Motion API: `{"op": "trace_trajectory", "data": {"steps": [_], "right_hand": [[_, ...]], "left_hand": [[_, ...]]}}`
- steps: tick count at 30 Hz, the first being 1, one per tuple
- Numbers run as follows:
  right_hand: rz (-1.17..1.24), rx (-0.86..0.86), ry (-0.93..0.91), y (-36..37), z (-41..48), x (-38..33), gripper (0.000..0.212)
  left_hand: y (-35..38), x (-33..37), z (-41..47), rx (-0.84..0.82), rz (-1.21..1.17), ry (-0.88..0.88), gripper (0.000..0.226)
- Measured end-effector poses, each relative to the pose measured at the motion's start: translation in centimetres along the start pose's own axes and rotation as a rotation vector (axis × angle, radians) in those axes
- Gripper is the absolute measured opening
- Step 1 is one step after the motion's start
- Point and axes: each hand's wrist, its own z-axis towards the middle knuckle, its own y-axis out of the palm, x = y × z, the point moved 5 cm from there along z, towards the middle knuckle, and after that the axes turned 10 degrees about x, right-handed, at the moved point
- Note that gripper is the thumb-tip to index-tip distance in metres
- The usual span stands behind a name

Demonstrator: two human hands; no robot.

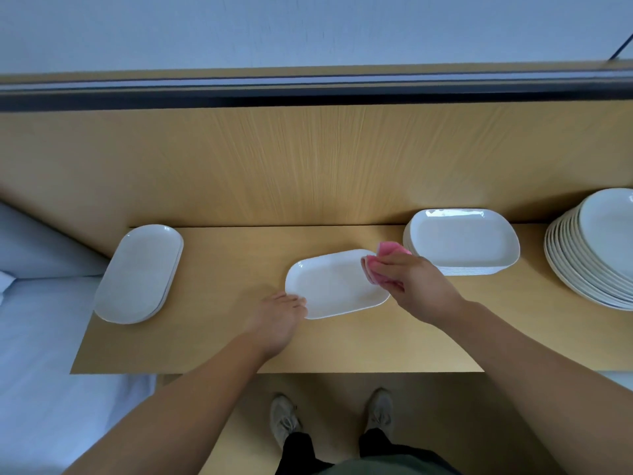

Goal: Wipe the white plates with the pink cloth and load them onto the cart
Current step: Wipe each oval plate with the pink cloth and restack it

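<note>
White plate (337, 284), rectangular with rounded corners, seen in the head view lying flat on the pale wooden surface (222, 337), near its middle and directly in front of the person. The long axis of the plate runs left to right, slightly skewed, so that the right end points a little farther from the person than the left end. The hollow side faces up.

The left hand (279, 320) reaches from below. Its fingers (298, 301) are extended and held close together, with the tips resting on the near-left corner of the rim. The right hand (416, 282) is over the right end of the plate, with its fingers curled tightly round a bunched pink cloth (383, 260). The cloth sits at the far-right corner of the plate, but whether it touches the rim cannot be told.

Just right of the hand, a stack of rectangular plates (462, 241) stands with the same left-to-right long axis. A stack of round plates (596, 255) is at the right edge of the frame. A few oval plates (138, 274) are stacked at the left end of the surface, with the long axis running diagonally. Two shoes (284, 419) show on the floor below.
</note>
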Motion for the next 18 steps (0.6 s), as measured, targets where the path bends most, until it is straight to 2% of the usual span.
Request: {"op": "trace_trajectory", "data": {"steps": [3, 5, 10, 13, 18], "right_hand": [[0.008, 0.048, -0.017, -0.9, 0.6, -0.4, 0.025], [0.019, 0.101, -0.04, -1.5, 1.2, -0.8, 0.02], [0.046, 0.212, -0.116, -3.1, 2.8, -2.1, 0.023], [0.025, 0.286, -0.164, -3.9, 3.3, -2.6, 0.025], [0.024, 0.329, -0.23, -3.3, 3.7, -2.9, 0.024]], "left_hand": [[-2.0, 0.3, 0.8, -0.016, 0.022, -0.099, 0.019], [-3.2, 0.2, 1.4, -0.01, -0.005, -0.161, 0.018], [-6.9, -0.9, 1.7, 0.122, -0.316, -0.273, 0.034], [-8.7, -1.5, 1.7, 0.198, -0.471, -0.311, 0.027], [-9.2, -2.2, 1.7, 0.164, -0.785, -0.388, 0.019]]}}
